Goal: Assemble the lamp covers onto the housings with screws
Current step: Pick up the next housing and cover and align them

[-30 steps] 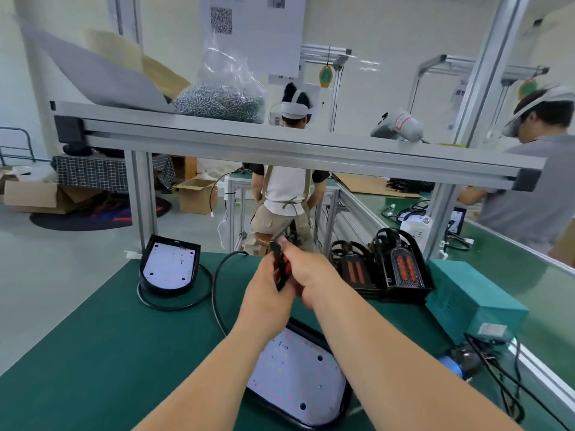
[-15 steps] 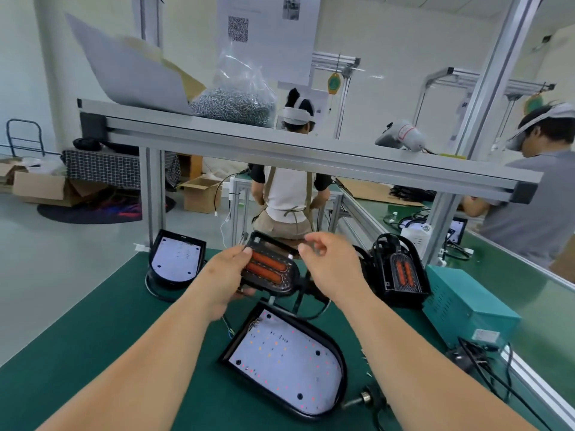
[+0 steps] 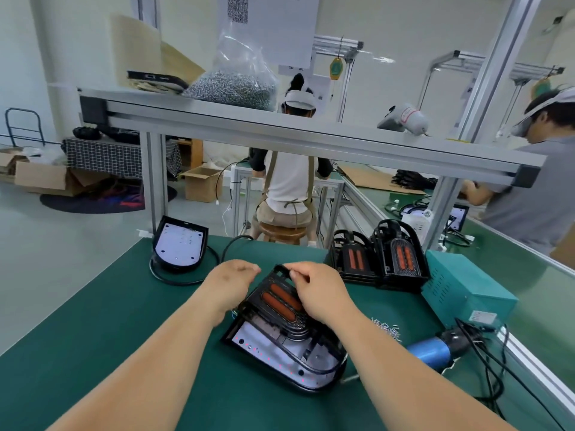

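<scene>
A black lamp cover (image 3: 281, 301) with two orange strips lies tilted over the far end of a black housing (image 3: 280, 356) whose white LED board faces up. My right hand (image 3: 317, 290) grips the cover's far top edge. My left hand (image 3: 230, 284) holds its left side, fingers curled. A second housing (image 3: 182, 244) with its cable stands at the mat's back left. Two more covers (image 3: 401, 256) stand stacked at the back right. Loose screws (image 3: 387, 327) lie right of the housing.
A blue electric screwdriver (image 3: 435, 349) with black cables lies at the right, by a teal power box (image 3: 463, 290). An aluminium shelf (image 3: 280, 132) overhead carries a bag of screws (image 3: 236, 85). Two people work at benches behind.
Both hands have brought the cover down from mid-air onto the housing. The view has tilted downward and the housing now lies closer under my hands.
</scene>
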